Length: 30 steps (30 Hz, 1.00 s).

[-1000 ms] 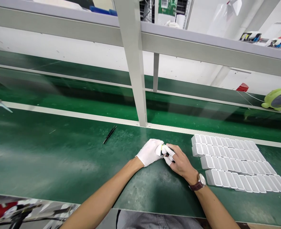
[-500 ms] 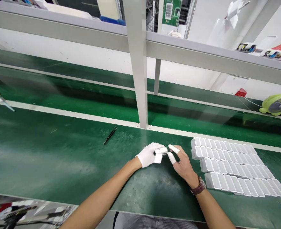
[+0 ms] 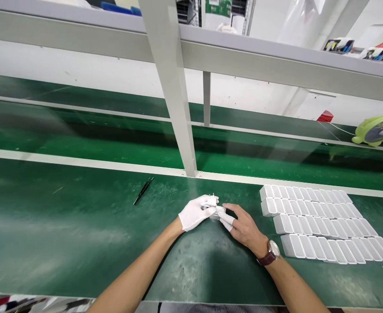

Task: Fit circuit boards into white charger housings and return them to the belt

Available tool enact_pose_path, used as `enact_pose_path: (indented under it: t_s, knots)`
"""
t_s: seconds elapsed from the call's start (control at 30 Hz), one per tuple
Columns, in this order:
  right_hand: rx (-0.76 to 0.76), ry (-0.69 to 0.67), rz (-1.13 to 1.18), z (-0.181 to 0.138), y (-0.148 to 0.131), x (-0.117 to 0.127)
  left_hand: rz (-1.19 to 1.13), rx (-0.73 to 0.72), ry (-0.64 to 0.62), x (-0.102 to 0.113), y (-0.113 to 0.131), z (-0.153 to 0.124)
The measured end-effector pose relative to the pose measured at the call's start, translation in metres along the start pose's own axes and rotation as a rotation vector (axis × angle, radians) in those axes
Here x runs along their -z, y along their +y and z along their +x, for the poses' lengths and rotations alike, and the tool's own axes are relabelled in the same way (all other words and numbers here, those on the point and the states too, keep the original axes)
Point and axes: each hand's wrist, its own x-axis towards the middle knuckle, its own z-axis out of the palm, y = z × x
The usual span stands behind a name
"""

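Note:
My left hand (image 3: 194, 213), in a white glove, is closed around a small white plastic part (image 3: 212, 201) with a raised flap and thin prongs on top. Its exact kind is too small to make out. From the other side my right hand (image 3: 243, 226), bare except for white finger cots, presses its covered fingertips on the part's near right edge. Both hands hold it just above the green bench (image 3: 185, 261). Fingers hide much of the part. Black tweezers (image 3: 143, 191) lie on the bench to the left of my hands.
Several rows of white rectangular plastic cases (image 3: 321, 224) stand at the right, close to my right forearm. A grey upright post (image 3: 175, 95) rises beyond my hands and meets a shelf (image 3: 276, 56). A green fan (image 3: 377, 130) stands at the far right.
My right fingers have moved left from beside the white part onto it. The part has turned, its flap now pointing up instead of down. The view has shifted slightly.

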Motion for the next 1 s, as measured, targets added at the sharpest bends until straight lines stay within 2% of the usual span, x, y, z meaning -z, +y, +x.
enact_pose_path:
  t_s: [0.2,0.33,0.5,0.63,0.83,1.0]
  knots:
    - [-0.047,-0.042,0.052,-0.007,0.004,-0.009,-0.232,0.101,-0.087,-0.002,-0.005,0.002]
    - [-0.077,-0.096,0.067,-0.006,0.003,-0.010,-0.279,0.132,-0.125,0.001,-0.004,0.006]
    - [-0.162,0.021,0.254,0.002,0.000,-0.011,-0.299,0.172,-0.160,0.004,-0.002,0.009]
    - [-0.268,0.025,0.390,0.007,0.003,-0.016,-0.335,0.153,-0.147,0.002,-0.004,0.009]
    - [-0.208,0.000,0.400,0.010,0.005,-0.022,-0.377,0.180,-0.130,0.002,-0.008,0.014]
    - [-0.211,0.039,0.344,0.007,0.004,-0.015,-0.338,0.157,-0.165,0.005,-0.011,0.018]
